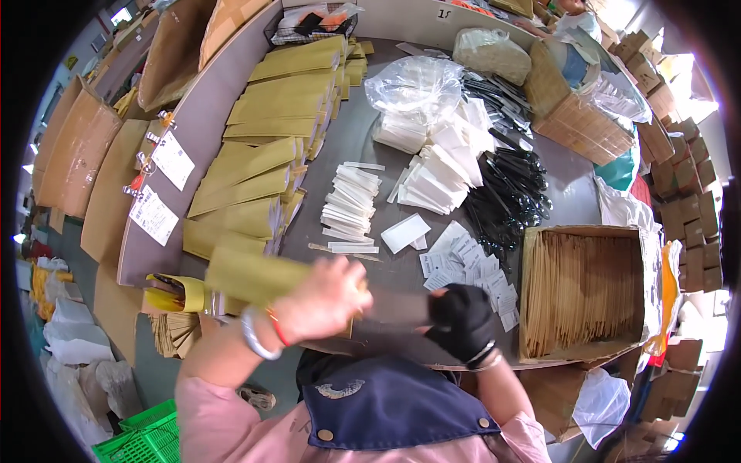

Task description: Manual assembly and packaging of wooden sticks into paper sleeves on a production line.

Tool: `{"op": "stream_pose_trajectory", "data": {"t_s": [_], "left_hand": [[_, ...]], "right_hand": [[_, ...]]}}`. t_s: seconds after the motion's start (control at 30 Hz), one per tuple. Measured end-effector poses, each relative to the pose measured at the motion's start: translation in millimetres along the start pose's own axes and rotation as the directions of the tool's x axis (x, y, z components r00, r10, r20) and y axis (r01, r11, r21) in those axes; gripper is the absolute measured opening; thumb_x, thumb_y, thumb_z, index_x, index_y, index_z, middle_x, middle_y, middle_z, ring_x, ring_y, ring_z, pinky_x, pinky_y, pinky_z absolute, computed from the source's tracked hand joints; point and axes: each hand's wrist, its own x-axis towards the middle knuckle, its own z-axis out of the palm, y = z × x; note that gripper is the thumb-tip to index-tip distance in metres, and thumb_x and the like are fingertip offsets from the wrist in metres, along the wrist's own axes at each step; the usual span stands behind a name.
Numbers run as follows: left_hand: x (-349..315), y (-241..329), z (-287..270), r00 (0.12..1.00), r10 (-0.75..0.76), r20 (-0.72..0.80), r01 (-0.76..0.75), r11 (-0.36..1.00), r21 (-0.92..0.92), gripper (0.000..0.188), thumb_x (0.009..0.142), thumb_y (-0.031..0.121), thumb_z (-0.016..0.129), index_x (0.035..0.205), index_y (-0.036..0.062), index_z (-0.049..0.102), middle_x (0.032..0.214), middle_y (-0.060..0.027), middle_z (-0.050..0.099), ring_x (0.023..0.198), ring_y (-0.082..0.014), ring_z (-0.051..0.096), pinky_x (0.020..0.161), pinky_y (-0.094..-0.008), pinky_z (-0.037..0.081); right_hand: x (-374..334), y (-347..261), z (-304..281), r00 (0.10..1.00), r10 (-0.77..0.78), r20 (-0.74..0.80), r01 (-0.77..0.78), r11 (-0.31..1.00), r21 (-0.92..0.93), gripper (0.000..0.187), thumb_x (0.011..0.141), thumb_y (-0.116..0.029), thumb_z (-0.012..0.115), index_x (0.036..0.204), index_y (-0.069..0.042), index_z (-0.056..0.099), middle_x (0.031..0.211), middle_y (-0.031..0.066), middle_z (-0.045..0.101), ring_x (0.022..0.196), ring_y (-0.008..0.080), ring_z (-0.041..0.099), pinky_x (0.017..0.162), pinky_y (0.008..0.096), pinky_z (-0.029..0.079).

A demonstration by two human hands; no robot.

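My left hand [328,297] is closed on a kraft envelope [251,272], which is smeared by motion and juts out to the left over the table's near edge. My right hand [461,320], in a black glove with fingertips showing, is curled shut to the right of it. A blurred brownish shape lies between the two hands; what it is, I cannot make out. Beyond my left hand sits a row of narrow white folded slips [351,204]. Small printed white cards [471,266] are spread just past my right hand, beside a heap of black long-handled items [509,189].
Stacks of kraft envelopes [270,108] line the table's left side. White packets [440,181] and a clear plastic bag [413,85] lie mid-table. An open carton of envelopes [587,297] stands right, another carton [575,108] behind it. Clipped papers [154,216] hang on the left partition [135,247].
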Motion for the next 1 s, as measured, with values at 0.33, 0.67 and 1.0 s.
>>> {"op": "stream_pose_trajectory", "data": {"t_s": [0.33, 0.67, 1.0], "left_hand": [[-46.2, -0.4, 94.4, 0.741, -0.588, -0.324, 0.546, 0.809, -0.219, 0.084, 0.062, 0.037, 0.086, 0.131, 0.0064, 0.050, 0.140, -0.0196, 0.037, 0.132, -0.0469, 0.029, 0.107, -0.0612, 0.026], [-54.5, 8.3, 130.1, 0.651, -0.728, -0.215, 0.614, 0.672, -0.415, 0.098, 0.061, 0.041, 0.088, 0.138, 0.0009, 0.042, 0.145, -0.0204, 0.033, 0.136, -0.0433, 0.026, 0.111, -0.0591, 0.017], [-59.0, 3.0, 131.9, 0.673, -0.724, -0.153, 0.592, 0.651, -0.474, 0.101, 0.063, 0.040, 0.087, 0.142, -0.0003, 0.037, 0.150, -0.0207, 0.029, 0.141, -0.0432, 0.021, 0.113, -0.0615, 0.013]], "right_hand": [[-15.7, 1.1, -1.0, 0.985, 0.162, 0.052, -0.152, 0.976, -0.156, 0.058, 0.054, -0.036, 0.084, 0.100, -0.010, 0.061, 0.094, 0.0081, 0.060, 0.089, 0.0301, 0.059, 0.077, 0.0418, 0.044], [-17.7, 5.5, 5.2, 0.984, 0.063, 0.165, -0.047, 0.994, -0.099, 0.057, 0.054, -0.035, 0.084, 0.099, -0.010, 0.060, 0.096, 0.0084, 0.060, 0.091, 0.0299, 0.058, 0.080, 0.0425, 0.042], [9.5, -22.5, 74.5, 0.961, -0.012, 0.277, -0.002, 0.999, 0.048, 0.060, 0.064, -0.042, 0.079, 0.111, -0.008, 0.060, 0.107, 0.0121, 0.057, 0.101, 0.0306, 0.056, 0.089, 0.0455, 0.039]]}}
